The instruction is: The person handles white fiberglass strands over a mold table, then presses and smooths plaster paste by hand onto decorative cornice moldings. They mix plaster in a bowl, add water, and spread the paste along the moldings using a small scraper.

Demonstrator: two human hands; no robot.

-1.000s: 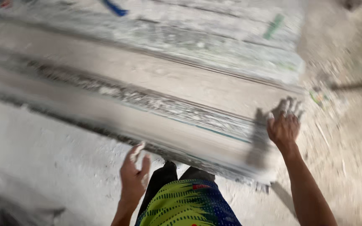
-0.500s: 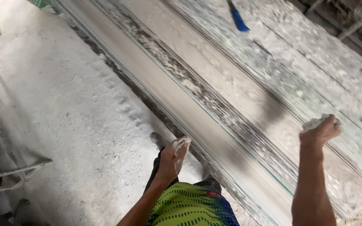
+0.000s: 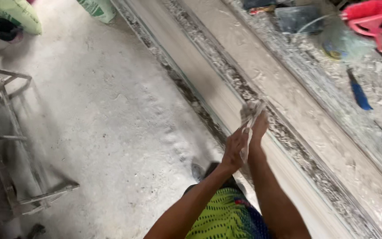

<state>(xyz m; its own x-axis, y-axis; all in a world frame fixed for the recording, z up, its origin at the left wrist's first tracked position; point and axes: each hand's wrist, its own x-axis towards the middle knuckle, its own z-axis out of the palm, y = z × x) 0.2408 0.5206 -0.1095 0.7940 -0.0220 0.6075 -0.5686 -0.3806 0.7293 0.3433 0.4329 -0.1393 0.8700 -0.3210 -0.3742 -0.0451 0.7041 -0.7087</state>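
Note:
My left hand (image 3: 234,150) and my right hand (image 3: 256,124) are pressed together in front of me, palm against palm, both coated in white plaster. A bit of white plaster or rag seems caught between them, but I cannot tell which. They hover above the near edge of a long, pale plaster moulding (image 3: 261,88) that runs diagonally along a workbench. I wear green patterned clothing (image 3: 219,217).
A dusty white floor (image 3: 102,124) lies to the left, with a metal frame (image 3: 9,146) at the far left and sacks (image 3: 18,15) at the top. On the bench at right lie a blue-handled tool (image 3: 359,95), a red brush (image 3: 370,17) and a dark tub (image 3: 295,17).
My right hand left the moulding's surface and came in to meet my left hand. The view swung left along the bench.

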